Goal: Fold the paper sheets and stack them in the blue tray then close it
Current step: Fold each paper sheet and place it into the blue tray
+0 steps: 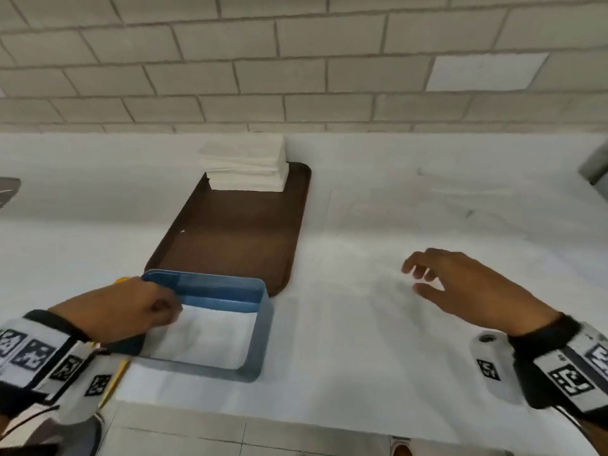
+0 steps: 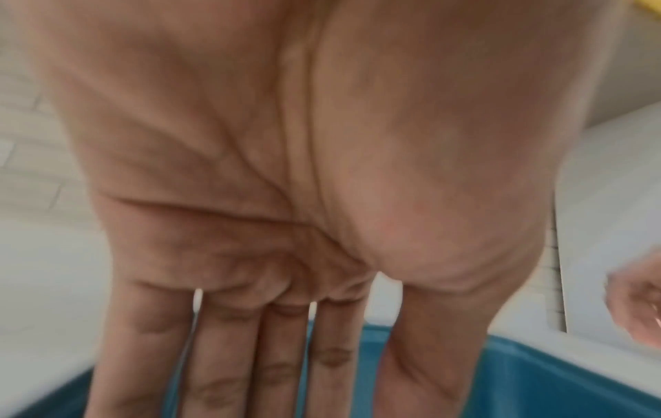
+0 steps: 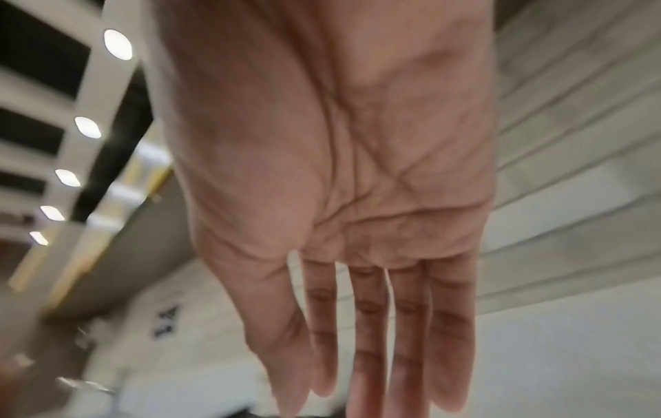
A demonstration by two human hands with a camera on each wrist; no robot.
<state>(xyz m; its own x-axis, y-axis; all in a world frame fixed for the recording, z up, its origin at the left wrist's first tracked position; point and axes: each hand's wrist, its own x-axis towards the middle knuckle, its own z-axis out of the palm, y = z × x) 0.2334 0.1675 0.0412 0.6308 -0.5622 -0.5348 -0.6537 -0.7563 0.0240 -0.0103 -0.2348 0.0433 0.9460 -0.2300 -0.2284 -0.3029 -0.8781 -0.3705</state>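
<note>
The blue tray [image 1: 260, 327] sits open at the near left of the white bench [image 1: 378, 340], its far edge overlapping the near end of a long brown tray [image 1: 237, 235]. Folded white paper [image 1: 210, 337] lies flat inside it, covering the bottom. The left hand [image 1: 131, 311] reaches over the blue tray's left rim, fingertips down at the paper's near-left corner — from the head view they look bent, while the left wrist view shows the fingers [image 2: 279, 367] extended side by side above the blue wall, so whether they pinch the sheet I cannot tell. The right hand [image 1: 467, 284] hovers above bare bench well to the right, palm down, fingers loosely spread and holding nothing. At the far end of the brown tray stands a stack of white paper sheets [image 1: 245, 166] — squared up, close to the tiled wall [image 1: 296, 60]. Something yellow [image 1: 113, 383] pokes out under the left wrist, too hidden to identify.
</note>
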